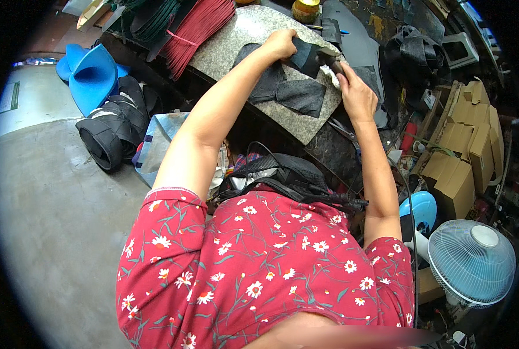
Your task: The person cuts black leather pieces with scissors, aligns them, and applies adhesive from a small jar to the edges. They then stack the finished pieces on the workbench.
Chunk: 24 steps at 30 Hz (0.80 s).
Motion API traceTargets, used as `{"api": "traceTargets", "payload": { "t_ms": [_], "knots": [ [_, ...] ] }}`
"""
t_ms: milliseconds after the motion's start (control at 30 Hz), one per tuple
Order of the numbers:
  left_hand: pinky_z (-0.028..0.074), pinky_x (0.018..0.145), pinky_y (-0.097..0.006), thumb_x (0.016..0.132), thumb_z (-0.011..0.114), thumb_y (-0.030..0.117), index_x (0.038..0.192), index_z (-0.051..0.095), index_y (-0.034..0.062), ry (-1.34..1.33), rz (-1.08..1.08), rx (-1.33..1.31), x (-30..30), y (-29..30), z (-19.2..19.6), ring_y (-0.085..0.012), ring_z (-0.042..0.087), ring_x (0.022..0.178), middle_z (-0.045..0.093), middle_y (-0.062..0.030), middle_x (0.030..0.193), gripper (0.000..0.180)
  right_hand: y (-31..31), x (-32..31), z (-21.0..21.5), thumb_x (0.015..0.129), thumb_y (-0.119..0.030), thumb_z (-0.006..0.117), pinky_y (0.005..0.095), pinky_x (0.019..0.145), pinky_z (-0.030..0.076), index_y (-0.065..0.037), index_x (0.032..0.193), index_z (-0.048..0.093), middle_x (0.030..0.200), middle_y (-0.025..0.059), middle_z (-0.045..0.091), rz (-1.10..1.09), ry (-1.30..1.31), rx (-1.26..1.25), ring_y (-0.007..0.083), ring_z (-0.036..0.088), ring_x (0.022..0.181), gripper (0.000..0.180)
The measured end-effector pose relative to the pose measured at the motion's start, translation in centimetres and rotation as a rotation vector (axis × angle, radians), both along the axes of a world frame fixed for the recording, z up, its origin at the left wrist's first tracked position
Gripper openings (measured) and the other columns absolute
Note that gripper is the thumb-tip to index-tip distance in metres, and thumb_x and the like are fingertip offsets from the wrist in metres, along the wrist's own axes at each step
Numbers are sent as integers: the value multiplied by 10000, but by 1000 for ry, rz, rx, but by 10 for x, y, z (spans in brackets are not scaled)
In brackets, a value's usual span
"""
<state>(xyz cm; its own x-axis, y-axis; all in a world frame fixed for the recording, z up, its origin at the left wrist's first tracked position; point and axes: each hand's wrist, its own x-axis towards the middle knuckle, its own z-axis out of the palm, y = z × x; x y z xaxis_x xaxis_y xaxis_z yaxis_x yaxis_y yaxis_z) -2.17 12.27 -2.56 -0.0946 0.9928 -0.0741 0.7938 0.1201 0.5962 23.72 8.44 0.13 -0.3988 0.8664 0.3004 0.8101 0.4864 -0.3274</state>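
My left hand (281, 44) reaches over a speckled grey stone slab (224, 53), its fingers curled onto the edge of a dark fabric piece (305, 58). To the right, my right hand (358, 93) is closed at the slab's edge around something dark. A crumpled white scrap (330, 75) shows beside its fingers; the exact kind of the held thing is hidden. More black fabric pieces (301, 98) lie flat on the slab between my arms, partly overlapping.
Bundled red strips (198, 32) lie at the slab's far left. A yellow-lidded jar (305, 10) stands behind. Blue curved sheets (90, 75) and a black roll (105, 136) are at left. Cardboard boxes (466, 145) and a fan (472, 262) stand at right.
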Motion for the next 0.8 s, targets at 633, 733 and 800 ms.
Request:
{"api": "traceTargets", "payload": {
  "t_ms": [633,733,800],
  "knots": [
    [557,634,-352,746,649,147,1072,685,83,-240,147,175,-12,-5,14,-224,680,614,693,-135,761,334,-14,3,5,920,-465,525,427,756,508,-348,1258,577,951,160,684,-7,47,-266,358,656,901,361],
    [528,822,-388,739,606,91,999,715,131,-55,-66,325,-36,-10,49,-245,676,899,691,-164,929,285,-13,15,2,928,-471,515,424,747,503,-323,1269,576,903,165,687,-118,59,-306,358,660,874,377],
    [489,865,-393,805,701,232,1136,610,71,-123,-352,329,-65,-32,70,-293,618,975,628,-147,1112,379,-15,21,0,927,-460,517,448,737,507,-305,1256,583,946,155,689,-132,62,-303,367,659,876,370]
  ]
}}
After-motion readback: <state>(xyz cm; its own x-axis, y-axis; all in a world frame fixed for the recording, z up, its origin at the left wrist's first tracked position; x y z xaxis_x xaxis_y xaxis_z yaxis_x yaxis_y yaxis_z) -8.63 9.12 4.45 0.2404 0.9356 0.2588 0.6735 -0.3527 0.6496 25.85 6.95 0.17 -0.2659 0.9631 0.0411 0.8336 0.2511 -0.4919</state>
